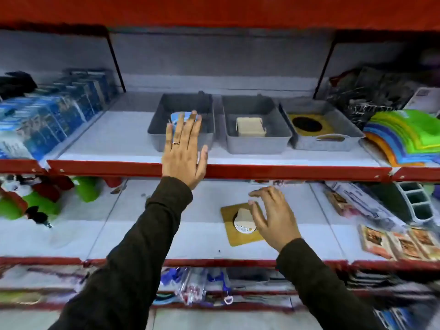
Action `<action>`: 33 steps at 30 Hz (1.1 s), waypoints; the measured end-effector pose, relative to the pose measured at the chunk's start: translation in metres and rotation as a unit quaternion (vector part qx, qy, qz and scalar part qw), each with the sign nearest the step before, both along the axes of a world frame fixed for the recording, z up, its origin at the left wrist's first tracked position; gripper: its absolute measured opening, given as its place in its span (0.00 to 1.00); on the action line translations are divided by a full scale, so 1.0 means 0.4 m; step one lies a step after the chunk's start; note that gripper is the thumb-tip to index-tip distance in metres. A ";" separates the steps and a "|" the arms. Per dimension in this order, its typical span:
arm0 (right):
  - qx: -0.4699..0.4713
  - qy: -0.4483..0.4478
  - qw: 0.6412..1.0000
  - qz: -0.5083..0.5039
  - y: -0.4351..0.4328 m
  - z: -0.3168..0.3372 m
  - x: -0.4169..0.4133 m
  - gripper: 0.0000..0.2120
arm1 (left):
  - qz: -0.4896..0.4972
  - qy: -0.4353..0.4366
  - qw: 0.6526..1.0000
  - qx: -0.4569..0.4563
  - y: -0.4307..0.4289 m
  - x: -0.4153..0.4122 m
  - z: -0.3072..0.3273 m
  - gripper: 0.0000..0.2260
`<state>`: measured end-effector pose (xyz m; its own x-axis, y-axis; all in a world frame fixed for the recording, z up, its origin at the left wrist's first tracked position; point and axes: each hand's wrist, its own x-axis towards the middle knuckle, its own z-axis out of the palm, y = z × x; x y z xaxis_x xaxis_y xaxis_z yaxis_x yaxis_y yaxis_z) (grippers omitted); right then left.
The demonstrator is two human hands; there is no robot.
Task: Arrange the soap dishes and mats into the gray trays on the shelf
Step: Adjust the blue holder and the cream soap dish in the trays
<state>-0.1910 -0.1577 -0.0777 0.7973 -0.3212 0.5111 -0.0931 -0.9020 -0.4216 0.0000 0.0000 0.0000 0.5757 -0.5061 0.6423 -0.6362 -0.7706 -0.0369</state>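
Observation:
Three gray trays stand side by side on the upper shelf. The left tray [157, 125] holds a light blue item [177, 116]; my left hand [184, 153] reaches over its front rim, fingers spread, tips at that item. The middle tray [257, 144] holds a beige soap dish [250, 127]. The right tray [328, 141] holds a yellow mat with a dark round centre [307, 125]. On the lower shelf lies a wooden square mat [238, 234] with a white round label [242, 226]. My right hand [273, 217] hovers over its right edge, fingers apart, holding nothing.
Blue packaged goods [47, 115] fill the upper shelf's left, colourful stacked mats [404, 134] its right. Green toys [35, 198] sit lower left; small boxed items [400, 241] and a white divided holder [416, 201] lower right. A red shelf edge [285, 171] runs between the levels.

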 end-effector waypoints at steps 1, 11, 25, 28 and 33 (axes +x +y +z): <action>0.029 0.032 0.999 -0.003 -0.016 -0.045 0.009 0.13 | 0.004 0.008 1.000 0.001 -0.007 0.015 -0.007 0.31; 0.043 0.427 0.900 -0.075 -0.165 -0.302 0.218 0.26 | 0.005 -0.058 0.998 -0.021 -0.050 0.110 -0.055 0.32; 0.142 0.451 0.878 -0.076 -0.218 -0.362 0.247 0.37 | 0.022 -0.095 0.994 -0.042 -0.052 0.114 -0.070 0.30; 0.210 0.344 0.906 -0.132 -0.195 -0.329 0.223 0.20 | 0.024 -0.085 0.995 -0.041 -0.048 0.105 -0.067 0.30; 0.544 0.123 0.824 -0.093 -0.117 -0.220 0.136 0.14 | 0.028 -0.066 0.997 -0.030 -0.045 0.091 -0.055 0.31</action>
<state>-0.1365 -0.2045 -0.1658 0.7191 -0.6108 -0.3313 -0.3912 0.0381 -0.9195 0.0365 -0.0180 -0.0219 0.5101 -0.4336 0.7428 -0.5851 -0.8080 -0.0699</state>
